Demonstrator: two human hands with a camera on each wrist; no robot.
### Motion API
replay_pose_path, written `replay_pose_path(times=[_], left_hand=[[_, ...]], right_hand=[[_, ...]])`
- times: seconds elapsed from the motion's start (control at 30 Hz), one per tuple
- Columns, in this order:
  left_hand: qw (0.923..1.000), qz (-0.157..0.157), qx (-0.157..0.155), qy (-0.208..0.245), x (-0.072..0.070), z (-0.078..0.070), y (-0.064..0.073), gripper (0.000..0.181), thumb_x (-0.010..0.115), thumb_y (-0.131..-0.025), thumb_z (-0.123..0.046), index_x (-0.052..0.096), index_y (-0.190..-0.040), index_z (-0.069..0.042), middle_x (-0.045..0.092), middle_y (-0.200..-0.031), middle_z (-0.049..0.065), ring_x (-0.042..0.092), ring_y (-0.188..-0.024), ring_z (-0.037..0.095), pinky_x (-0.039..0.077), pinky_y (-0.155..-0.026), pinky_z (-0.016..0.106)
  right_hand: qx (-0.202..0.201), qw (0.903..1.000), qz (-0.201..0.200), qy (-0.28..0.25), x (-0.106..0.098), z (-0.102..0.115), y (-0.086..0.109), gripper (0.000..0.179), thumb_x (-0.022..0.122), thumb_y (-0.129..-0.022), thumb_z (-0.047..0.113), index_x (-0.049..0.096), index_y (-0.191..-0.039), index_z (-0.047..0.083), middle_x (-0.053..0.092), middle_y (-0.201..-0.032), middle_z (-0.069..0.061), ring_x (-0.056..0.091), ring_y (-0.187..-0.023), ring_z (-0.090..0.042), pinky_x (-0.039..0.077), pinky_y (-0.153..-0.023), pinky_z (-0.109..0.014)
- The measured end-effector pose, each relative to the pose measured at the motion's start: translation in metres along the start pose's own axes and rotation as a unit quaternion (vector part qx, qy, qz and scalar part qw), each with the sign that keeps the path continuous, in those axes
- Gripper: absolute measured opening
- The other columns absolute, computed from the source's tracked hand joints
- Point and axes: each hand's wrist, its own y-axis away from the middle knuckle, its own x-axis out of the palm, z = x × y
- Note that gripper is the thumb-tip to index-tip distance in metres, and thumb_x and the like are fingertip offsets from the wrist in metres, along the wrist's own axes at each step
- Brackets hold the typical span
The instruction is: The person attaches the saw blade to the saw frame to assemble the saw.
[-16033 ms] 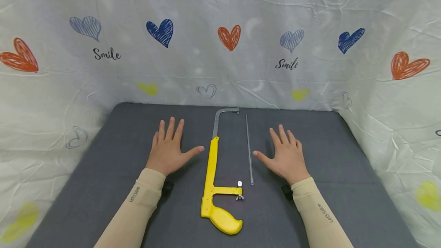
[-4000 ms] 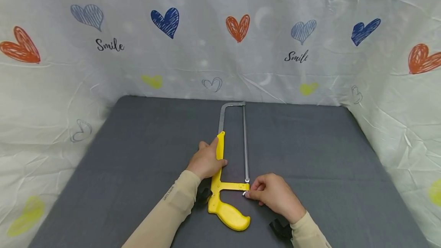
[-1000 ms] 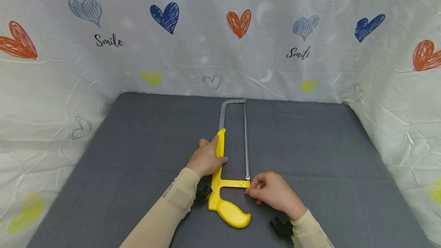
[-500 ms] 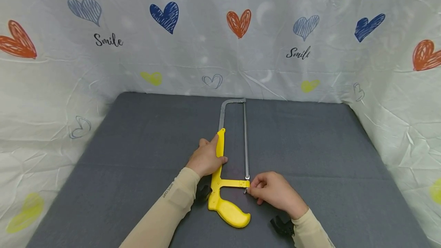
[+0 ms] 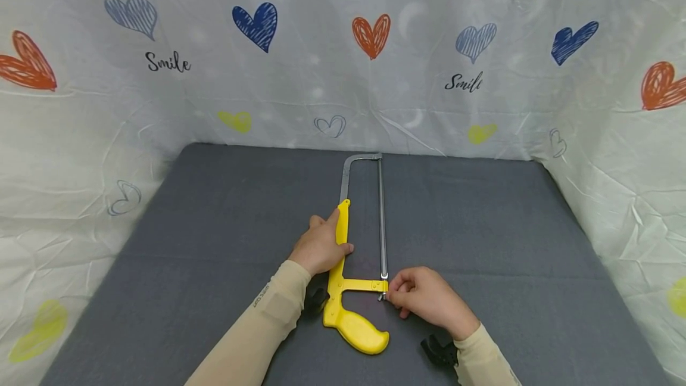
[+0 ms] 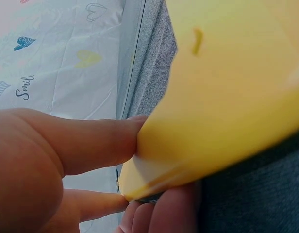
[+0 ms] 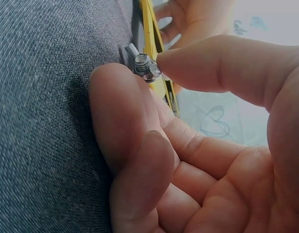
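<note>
- On my feed, the left grip [image 5: 317, 249] is closed on the yellow frame [image 5: 334, 282] of the hacksaw, pinching it; the thumb crosses over to the right side and the forefinger stretches toward the far end.
- From the left wrist I see other fingertips tucked against the opposite side of that frame.
- The right grip [image 5: 426, 296] is nearly closed, pinching the wing nut [image 7: 148, 68] from its right side; I see the thumb tip against the metal, with the other fingers curled.
- The hacksaw lies on the grey bench [image 5: 482, 213], about the middle, between my two grips.
- Its long axis runs near to far, the far end leaning slightly right.
- The handle [image 5: 360, 332] is nearest me, its butt pointing near and right; the metal bow [image 5: 345, 174] bends right at the far edge.
- On the right side, the narrow blade [image 5: 383, 219] spans near to far, from the bow's tip to the yellow crossarm [image 5: 364, 285].
- The wing nut sits just on the near side of that crossarm's right end.
</note>
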Motion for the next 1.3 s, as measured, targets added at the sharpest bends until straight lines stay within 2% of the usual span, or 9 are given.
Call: replay_pose_path(times=[0.33, 1.3], left_hand=[[1.0, -0.003, 0.002, 0.001, -0.0012, -0.0008, 0.0008, 0.092, 0.079, -0.1, -0.03, 0.026, -0.174, -0.014, 0.046, -0.142, 0.025, 0.065, -0.091, 0.03, 0.06, -0.087, 0.045], [1.0, 0.001, 0.002, 0.0, -0.0002, 0.0017, -0.0005, 0.093, 0.079, -0.1, -0.03, 0.025, -0.174, -0.014, 0.047, -0.138, 0.024, 0.064, -0.087, 0.028, 0.059, -0.082, 0.041]], right_hand=[[-0.012, 0.9999, 0.005, -0.003, -0.0008, 0.0, -0.0007, 0.009, 0.078, -0.095, 0.015, 0.075, -0.091, 0.007, 0.069, -0.071, -0.001, 0.067, -0.06, -0.017, 0.058, -0.061, -0.035], [0.003, 1.0, -0.005, 0.001, 0.0047, -0.0002, -0.0016, 0.007, 0.076, -0.095, 0.011, 0.075, -0.09, 0.007, 0.068, -0.07, -0.002, 0.066, -0.059, -0.016, 0.058, -0.061, -0.035]])
